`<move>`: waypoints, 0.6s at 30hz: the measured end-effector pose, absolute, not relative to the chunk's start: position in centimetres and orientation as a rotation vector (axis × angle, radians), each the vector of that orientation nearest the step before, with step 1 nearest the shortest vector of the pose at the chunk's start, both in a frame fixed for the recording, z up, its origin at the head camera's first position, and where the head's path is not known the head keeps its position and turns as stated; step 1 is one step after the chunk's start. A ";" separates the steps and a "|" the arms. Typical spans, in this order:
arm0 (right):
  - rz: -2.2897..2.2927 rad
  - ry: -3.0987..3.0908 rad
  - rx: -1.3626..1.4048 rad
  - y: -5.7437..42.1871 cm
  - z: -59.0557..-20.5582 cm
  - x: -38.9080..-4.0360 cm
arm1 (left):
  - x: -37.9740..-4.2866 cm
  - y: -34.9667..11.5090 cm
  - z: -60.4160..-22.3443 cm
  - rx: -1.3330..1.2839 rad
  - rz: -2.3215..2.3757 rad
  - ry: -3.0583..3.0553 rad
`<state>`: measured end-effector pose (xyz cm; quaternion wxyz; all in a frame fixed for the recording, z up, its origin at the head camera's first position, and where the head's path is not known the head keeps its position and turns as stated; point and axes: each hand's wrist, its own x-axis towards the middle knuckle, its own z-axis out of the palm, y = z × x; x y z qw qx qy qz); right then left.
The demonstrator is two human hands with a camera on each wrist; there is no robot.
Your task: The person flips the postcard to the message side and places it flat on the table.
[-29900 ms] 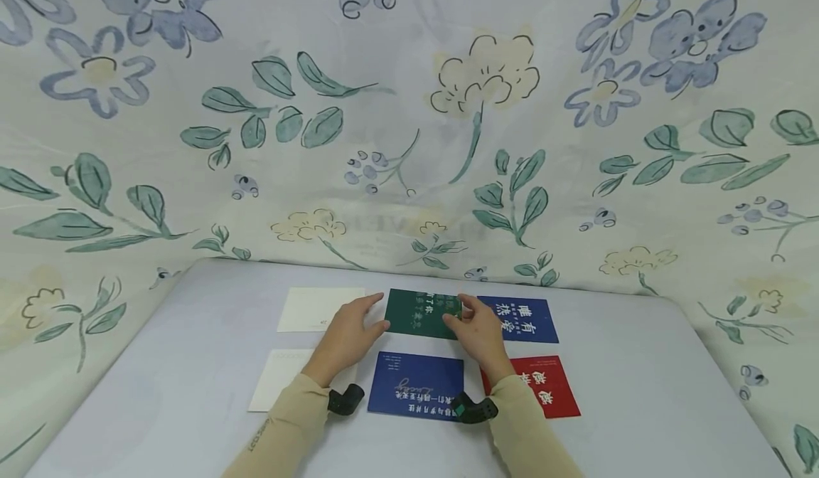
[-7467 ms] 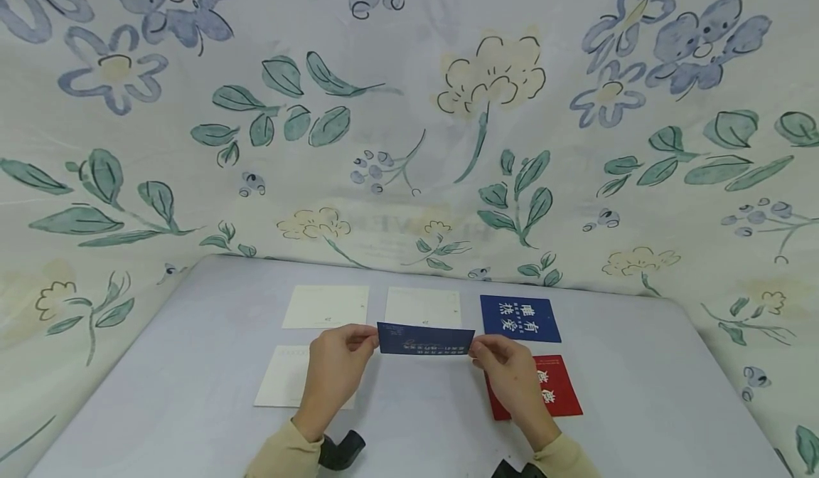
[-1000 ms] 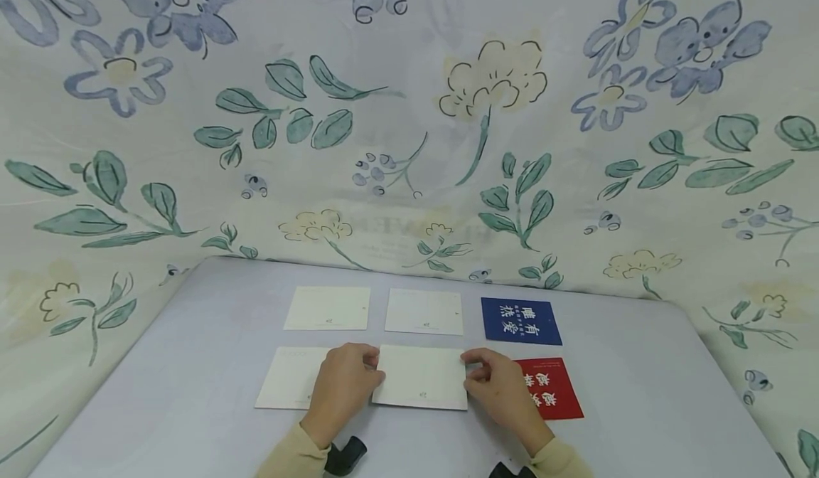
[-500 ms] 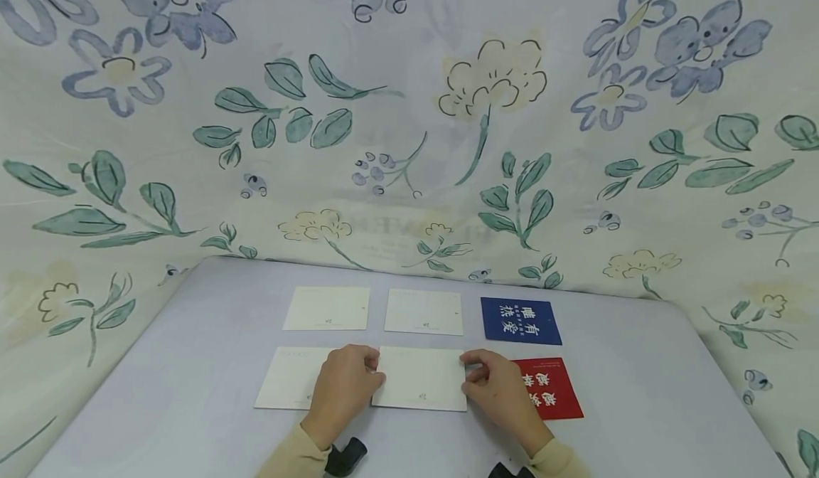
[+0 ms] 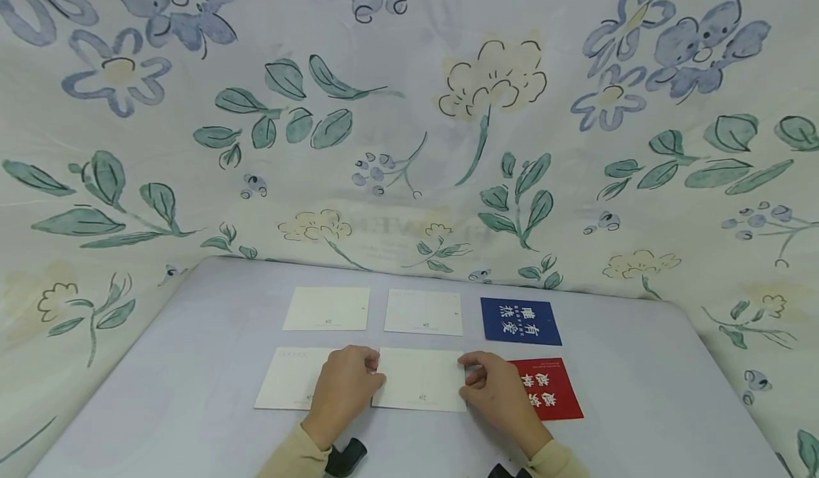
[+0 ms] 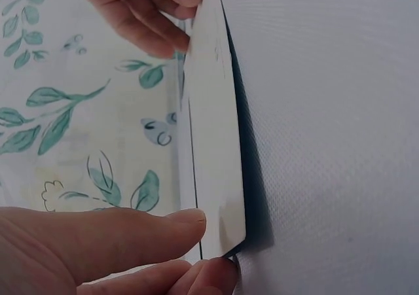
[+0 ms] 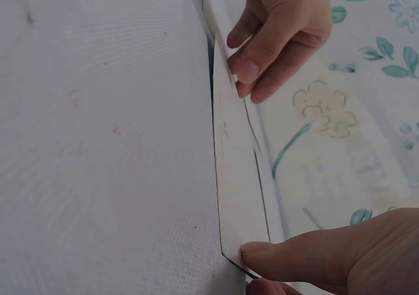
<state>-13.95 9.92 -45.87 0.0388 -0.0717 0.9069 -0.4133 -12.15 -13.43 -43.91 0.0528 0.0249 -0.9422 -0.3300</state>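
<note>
A white postcard [image 5: 419, 380], its plain back up with a small printed mark, lies in the middle of the front row of cards. My left hand [image 5: 343, 384] pinches its left edge; the left wrist view shows the thumb [image 6: 186, 226] on the white face and the fingers at the edge below. My right hand [image 5: 502, 392] holds the right edge, its thumb [image 7: 262, 256] over a corner in the right wrist view. A dark shadow runs under the card's near edge in the left wrist view. The postcard's underside is hidden.
Two white cards, one back left [image 5: 326, 309] and one back middle [image 5: 424, 312], lie behind. Another white card [image 5: 284, 382] is partly behind the left hand. At right are a blue card [image 5: 521, 321] and a red card [image 5: 557, 392]. A floral curtain [image 5: 409, 144] hangs beyond the table [image 5: 160, 392].
Earlier the green card at back middle and the blue one at front middle showed their coloured faces; both places now show white. Over the last second the right hand moves slightly left.
</note>
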 end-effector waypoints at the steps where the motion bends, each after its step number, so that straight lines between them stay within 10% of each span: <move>1: -1.266 2.780 -0.221 9.9 -45.9 -13.9 | -12.1 -13.4 -43.9 0.068 -1.003 -2.862; 18: -1.263 2.783 -0.214 9.9 -45.8 -13.9 | -11.9 -13.2 -44.0 0.011 -0.910 -2.865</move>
